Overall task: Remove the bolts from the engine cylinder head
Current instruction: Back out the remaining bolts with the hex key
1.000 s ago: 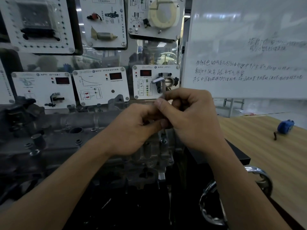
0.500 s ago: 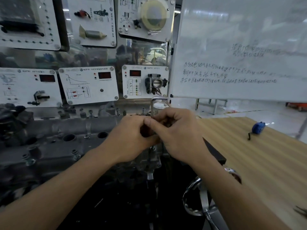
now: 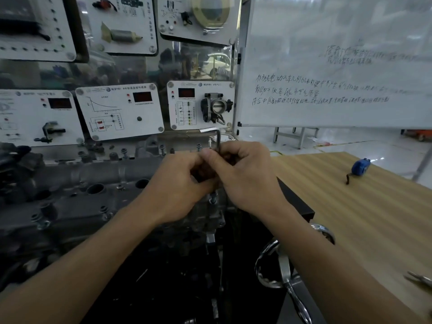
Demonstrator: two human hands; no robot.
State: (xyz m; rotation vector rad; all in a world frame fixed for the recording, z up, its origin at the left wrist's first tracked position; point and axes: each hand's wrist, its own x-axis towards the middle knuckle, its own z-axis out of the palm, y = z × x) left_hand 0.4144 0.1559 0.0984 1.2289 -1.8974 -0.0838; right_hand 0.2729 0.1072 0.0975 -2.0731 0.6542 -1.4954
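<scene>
**Hands at the hex key.** The left hand (image 3: 177,183) and right hand (image 3: 245,176) meet over the right end of the engine cylinder head (image 3: 77,202). Their fingers (image 3: 233,147) are curled tightly round the upright shaft of an L-shaped hex key (image 3: 218,139). The key's short arm points left just above the fingers. Directly below the fingers a bolt (image 3: 213,199) shows on the head, in line with the shaft; the key's tip is hidden. To the left of the fingers, further bolts (image 3: 102,210) sit in the head. To the right of the fingers lies the wooden bench (image 3: 350,218), which carries a blue tape measure (image 3: 361,166). A whiteboard (image 3: 339,43) stands above it.
</scene>
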